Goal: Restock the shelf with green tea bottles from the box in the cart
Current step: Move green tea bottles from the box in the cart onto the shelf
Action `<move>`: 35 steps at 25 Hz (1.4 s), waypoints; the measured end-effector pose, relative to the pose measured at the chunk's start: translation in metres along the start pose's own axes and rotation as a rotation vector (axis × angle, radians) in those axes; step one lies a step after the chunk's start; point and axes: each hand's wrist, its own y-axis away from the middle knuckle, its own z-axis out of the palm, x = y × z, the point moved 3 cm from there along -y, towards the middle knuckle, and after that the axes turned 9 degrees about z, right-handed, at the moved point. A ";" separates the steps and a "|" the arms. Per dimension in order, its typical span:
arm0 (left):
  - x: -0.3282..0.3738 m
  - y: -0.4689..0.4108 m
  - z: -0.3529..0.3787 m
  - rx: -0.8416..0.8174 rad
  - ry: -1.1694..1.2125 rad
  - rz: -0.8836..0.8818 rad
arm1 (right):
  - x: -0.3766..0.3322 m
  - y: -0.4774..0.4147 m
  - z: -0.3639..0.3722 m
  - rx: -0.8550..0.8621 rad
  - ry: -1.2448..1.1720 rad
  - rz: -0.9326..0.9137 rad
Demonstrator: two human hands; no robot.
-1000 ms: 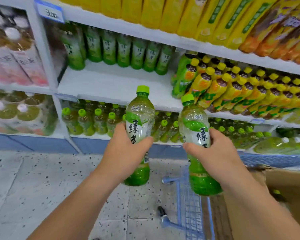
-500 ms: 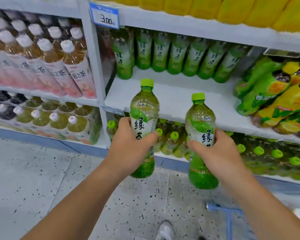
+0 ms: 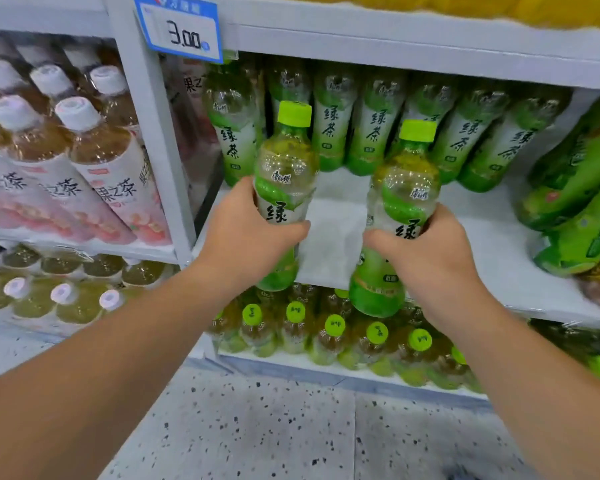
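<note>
My left hand [image 3: 246, 233] grips a green tea bottle [image 3: 286, 174] with a lime cap, held upright just in front of the white middle shelf [image 3: 336, 216]. A second green tea bottle [image 3: 400, 202], also upright, is wrapped by my right hand [image 3: 430, 258]; its base hangs below the shelf's front edge. A row of matching green tea bottles [image 3: 374, 126] stands at the back of that shelf. The bare shelf surface lies between that row and my two bottles. The cart and box are out of view.
A white upright post [image 3: 160, 143] with a blue 3.00 price tag [image 3: 181, 29] separates the pink-labelled tea bottles [image 3: 84, 174] at left. Tilted green and yellow bottles [image 3: 582, 202] crowd the shelf's right end. Lime-capped bottles [image 3: 333, 330] fill the shelf below. Speckled floor [image 3: 274, 434] lies underfoot.
Both hands have carried their bottles up and forward, close to the middle shelf. The view has shifted left and nearer; the cart and box have dropped out of sight.
</note>
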 end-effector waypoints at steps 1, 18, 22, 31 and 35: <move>-0.004 -0.009 0.003 0.008 0.019 0.024 | -0.006 -0.008 0.005 0.014 -0.012 -0.030; -0.059 -0.030 0.020 -0.099 0.089 0.159 | 0.029 -0.031 0.037 -0.149 0.022 -0.158; -0.084 -0.019 0.025 -0.032 -0.032 0.108 | 0.050 -0.032 0.038 -0.068 0.070 -0.194; -0.084 -0.058 0.041 0.120 -0.069 0.110 | 0.029 -0.084 0.075 -0.030 0.030 -0.276; -0.088 -0.078 0.046 0.152 -0.144 0.110 | 0.021 -0.104 0.088 -0.016 0.015 -0.313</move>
